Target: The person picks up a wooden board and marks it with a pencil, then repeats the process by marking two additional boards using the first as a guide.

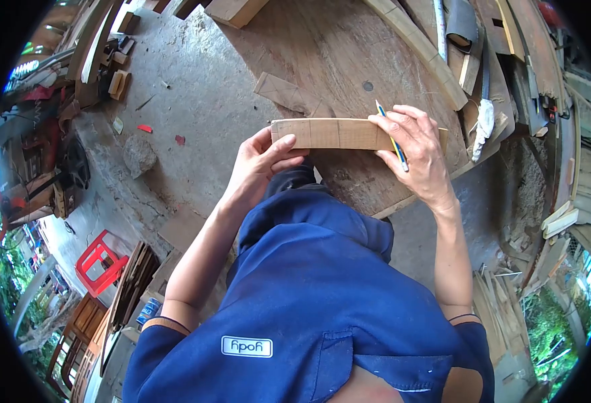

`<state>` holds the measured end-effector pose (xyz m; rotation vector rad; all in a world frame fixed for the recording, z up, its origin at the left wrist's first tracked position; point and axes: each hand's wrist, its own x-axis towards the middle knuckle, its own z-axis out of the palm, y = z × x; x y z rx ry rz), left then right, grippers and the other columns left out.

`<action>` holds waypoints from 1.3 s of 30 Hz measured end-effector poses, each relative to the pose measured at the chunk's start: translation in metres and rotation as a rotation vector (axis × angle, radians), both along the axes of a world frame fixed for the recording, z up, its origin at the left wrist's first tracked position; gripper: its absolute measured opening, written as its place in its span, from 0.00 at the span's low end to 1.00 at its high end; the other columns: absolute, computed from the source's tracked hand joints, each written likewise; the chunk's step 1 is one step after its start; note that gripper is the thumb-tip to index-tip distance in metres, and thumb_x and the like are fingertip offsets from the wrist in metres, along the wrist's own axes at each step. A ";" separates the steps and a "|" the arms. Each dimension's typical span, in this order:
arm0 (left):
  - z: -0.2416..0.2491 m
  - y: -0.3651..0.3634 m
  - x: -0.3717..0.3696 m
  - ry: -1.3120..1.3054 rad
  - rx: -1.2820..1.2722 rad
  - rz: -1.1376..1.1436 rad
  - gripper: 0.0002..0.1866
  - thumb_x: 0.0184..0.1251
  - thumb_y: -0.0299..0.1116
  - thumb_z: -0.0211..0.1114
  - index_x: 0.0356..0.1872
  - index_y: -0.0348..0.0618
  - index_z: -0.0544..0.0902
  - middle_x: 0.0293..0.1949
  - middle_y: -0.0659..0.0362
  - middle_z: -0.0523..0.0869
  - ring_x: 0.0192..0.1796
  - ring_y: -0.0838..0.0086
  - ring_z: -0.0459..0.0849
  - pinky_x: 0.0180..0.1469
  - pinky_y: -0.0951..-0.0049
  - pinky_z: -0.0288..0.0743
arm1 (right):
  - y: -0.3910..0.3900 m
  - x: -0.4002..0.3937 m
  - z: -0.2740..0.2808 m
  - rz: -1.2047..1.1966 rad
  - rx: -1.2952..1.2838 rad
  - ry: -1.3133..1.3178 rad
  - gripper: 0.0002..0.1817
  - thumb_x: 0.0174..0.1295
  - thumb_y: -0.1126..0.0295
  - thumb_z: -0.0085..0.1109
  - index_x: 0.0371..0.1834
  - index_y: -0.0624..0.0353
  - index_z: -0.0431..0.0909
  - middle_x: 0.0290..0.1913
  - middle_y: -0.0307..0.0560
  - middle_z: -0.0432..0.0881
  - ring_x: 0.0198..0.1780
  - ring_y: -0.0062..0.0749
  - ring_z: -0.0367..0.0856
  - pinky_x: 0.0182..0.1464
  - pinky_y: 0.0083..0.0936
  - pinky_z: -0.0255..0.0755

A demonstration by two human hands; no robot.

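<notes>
Between my two hands is a short, slightly curved wooden board (339, 133), held level in front of my body with thin marked lines across its face. My left hand (266, 160) grips its left end, thumb on the near face and fingers behind. At the other end, my right hand (413, 144) is closed around the board and also keeps a pencil (391, 138) against it. The pencil, blue and yellow striped, points up and away with its sharpened tip showing above the fingers. Part of the board's right end is hidden by my right hand.
A wooden worktable (335, 60) lies beyond the board, with a flat wood offcut (292, 94) on it. A long curved timber (419, 50) runs along its right side. Wood pieces line both sides; a red plastic chair (100, 262) stands lower left on the concrete floor (194, 80).
</notes>
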<state>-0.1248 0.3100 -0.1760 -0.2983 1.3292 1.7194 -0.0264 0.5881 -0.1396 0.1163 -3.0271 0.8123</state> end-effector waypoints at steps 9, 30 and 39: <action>-0.004 0.008 0.004 -0.075 -0.042 0.064 0.19 0.69 0.34 0.73 0.55 0.33 0.82 0.49 0.51 0.89 0.49 0.66 0.91 0.54 0.70 0.87 | 0.002 -0.007 0.001 0.019 -0.009 -0.050 0.35 0.49 0.68 0.78 0.65 0.43 0.79 0.60 0.37 0.82 0.68 0.36 0.73 0.70 0.41 0.62; -0.003 0.010 0.003 -0.104 -0.020 0.046 0.21 0.69 0.36 0.74 0.55 0.33 0.80 0.50 0.51 0.88 0.50 0.66 0.89 0.58 0.66 0.86 | 0.027 0.005 0.014 -0.109 -0.005 -0.104 0.33 0.52 0.75 0.75 0.65 0.48 0.80 0.58 0.44 0.83 0.63 0.44 0.77 0.66 0.40 0.74; -0.004 0.010 0.003 -0.090 -0.046 0.053 0.21 0.68 0.36 0.75 0.54 0.32 0.82 0.48 0.51 0.89 0.47 0.67 0.90 0.52 0.70 0.88 | 0.022 0.009 0.013 -0.128 0.004 -0.090 0.34 0.50 0.76 0.75 0.65 0.48 0.80 0.58 0.44 0.82 0.63 0.44 0.77 0.66 0.40 0.74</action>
